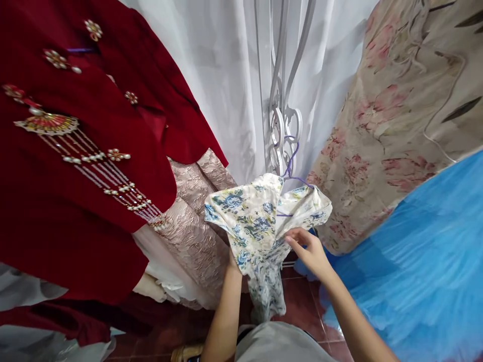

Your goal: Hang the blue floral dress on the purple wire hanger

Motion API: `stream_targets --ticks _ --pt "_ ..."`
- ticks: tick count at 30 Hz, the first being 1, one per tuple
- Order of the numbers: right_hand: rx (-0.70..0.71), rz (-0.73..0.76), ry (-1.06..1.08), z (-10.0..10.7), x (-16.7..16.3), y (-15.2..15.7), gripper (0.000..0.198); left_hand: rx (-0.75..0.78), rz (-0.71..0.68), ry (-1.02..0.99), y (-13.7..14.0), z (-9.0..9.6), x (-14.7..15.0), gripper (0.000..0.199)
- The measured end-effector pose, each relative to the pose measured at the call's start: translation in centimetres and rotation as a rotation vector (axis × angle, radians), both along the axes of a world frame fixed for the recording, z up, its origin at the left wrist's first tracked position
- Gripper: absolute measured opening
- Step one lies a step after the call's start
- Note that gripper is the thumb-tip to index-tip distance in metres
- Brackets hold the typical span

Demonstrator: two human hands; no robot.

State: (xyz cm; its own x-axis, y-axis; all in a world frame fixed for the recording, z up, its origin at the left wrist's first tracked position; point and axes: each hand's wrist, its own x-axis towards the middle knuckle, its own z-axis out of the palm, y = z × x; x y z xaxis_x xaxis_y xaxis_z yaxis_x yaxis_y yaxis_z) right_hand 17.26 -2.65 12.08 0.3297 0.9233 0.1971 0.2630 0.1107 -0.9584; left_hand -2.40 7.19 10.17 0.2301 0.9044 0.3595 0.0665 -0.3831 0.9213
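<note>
Far right of a dark red, pearl-beaded cloth garment (128,128) spreads bright blue gauzy fabric (415,271); nearer the red garment's right hangs a white, blue-flowered cloth dress (252,221). Apart, the right hand (310,250) touches the dress and the left hand (233,261) is partly behind; I cannot tell their grip.

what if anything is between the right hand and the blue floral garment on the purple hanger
Nothing visible is: the right hand is at the front of the blue floral garment, apparently touching the cloth. The left hand is mostly hidden behind the garment's other side.
</note>
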Motion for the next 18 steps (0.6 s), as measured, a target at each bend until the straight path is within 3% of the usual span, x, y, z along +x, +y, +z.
stream_targets --ticks 3,4,6,10,13,15,18 --pt "-0.133 0.038 -0.117 -0.4 -1.2 2.0 0.026 -0.435 -0.233 -0.397 -0.2 -1.9 -1.8 0.091" --pt "-0.159 0.056 -0.131 -0.9 -1.7 2.4 0.024 -0.555 -0.279 -0.452 -0.5 -2.4 -2.3 0.090" --pt "-0.169 0.088 -0.134 -1.9 -2.4 2.9 0.022 -0.658 -0.247 -0.408 -1.1 -3.0 -2.9 0.086" --pt "-0.127 0.088 -0.006 -3.1 -2.9 3.1 0.031 -0.609 -0.012 -0.322 -1.8 -3.2 -2.1 0.070" --pt "-0.098 0.103 0.150 -2.8 -2.8 2.8 0.037 -0.526 0.058 -0.304 -2.4 -2.8 -1.2 0.063" --pt "-0.098 0.149 0.247 -2.2 -2.8 2.4 0.041 -0.457 0.014 -0.265 -2.9 -2.6 -0.5 0.059" --pt "-0.102 0.181 0.334 -1.6 -2.8 1.4 0.042 -0.410 -0.179 -0.209 -3.7 -2.8 1.0 0.054"
